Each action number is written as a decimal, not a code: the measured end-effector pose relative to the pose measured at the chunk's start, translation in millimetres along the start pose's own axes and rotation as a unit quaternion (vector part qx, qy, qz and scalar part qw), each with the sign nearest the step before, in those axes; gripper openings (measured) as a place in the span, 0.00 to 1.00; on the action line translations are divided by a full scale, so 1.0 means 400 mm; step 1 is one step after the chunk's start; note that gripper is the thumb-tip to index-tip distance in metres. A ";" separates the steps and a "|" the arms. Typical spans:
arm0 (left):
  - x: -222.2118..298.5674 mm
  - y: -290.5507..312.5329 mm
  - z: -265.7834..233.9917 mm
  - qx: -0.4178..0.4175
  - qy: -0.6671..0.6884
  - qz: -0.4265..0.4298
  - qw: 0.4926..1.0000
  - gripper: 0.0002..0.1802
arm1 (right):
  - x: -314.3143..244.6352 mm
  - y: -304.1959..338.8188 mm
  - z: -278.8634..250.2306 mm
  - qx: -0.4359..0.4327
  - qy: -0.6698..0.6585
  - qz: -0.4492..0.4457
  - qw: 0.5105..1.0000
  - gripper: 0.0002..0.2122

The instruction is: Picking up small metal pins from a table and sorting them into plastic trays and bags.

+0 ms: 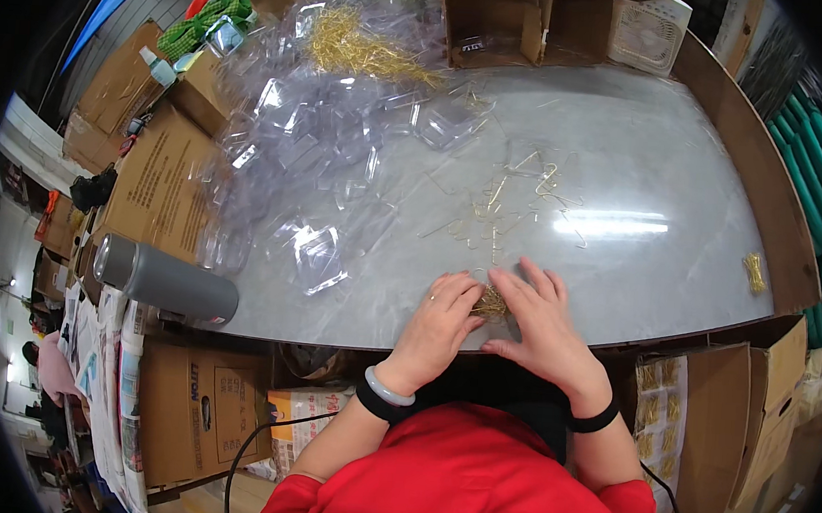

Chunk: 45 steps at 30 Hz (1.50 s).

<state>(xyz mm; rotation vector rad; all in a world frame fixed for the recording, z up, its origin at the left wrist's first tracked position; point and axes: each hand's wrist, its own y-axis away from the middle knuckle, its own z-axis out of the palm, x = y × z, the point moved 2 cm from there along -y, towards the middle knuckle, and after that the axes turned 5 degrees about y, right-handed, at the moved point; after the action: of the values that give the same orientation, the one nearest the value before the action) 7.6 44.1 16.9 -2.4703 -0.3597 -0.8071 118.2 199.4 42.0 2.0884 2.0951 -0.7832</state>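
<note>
A small bunch of gold wire hooks [491, 304] lies between my hands at the table's near edge. My left hand [433, 323] is curled against its left side, with thumb and fingers closed on it. On the other side, my right hand [542, 325] rests with fingers stretched out and thumb apart, its index finger by the bunch. Part of the bunch is hidden by the fingers. Just beyond the hands, loose gold wire hooks [496, 207] are scattered over the grey tabletop [646, 168].
Clear plastic pieces [315, 135] are heaped at the left, with a tangle of gold wire [354, 45] on top. A grey bottle [166, 279] lies at the left edge. Cardboard compartments [494, 24] and a white fan [649, 35] stand at the back. A tied gold bundle [754, 273] sits far right.
</note>
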 end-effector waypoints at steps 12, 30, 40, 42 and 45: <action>-0.003 0.010 -0.010 0.025 0.021 -0.002 0.999 0.24 | -0.018 0.009 0.014 0.114 0.028 0.062 0.991 0.30; 0.003 -0.008 -0.012 -0.031 -0.079 0.056 0.995 0.28 | 0.009 0.002 0.023 0.087 -0.099 0.068 0.989 0.15; -0.015 0.007 0.006 0.009 -0.005 -0.017 1.000 0.24 | -0.014 0.006 0.064 0.150 -0.076 0.098 0.981 0.11; -0.016 0.011 0.004 0.015 -0.013 -0.015 1.000 0.24 | -0.023 -0.003 0.057 0.151 -0.077 0.100 0.980 0.15; -0.020 0.013 0.003 0.030 -0.004 -0.005 1.000 0.28 | -0.043 -0.016 0.039 0.123 -0.045 0.052 0.990 0.26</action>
<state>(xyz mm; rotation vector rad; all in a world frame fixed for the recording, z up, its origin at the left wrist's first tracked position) 4.1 39.7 9.1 -2.4189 -0.3940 -0.7799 108.5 177.9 37.2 2.2119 1.9097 -1.1486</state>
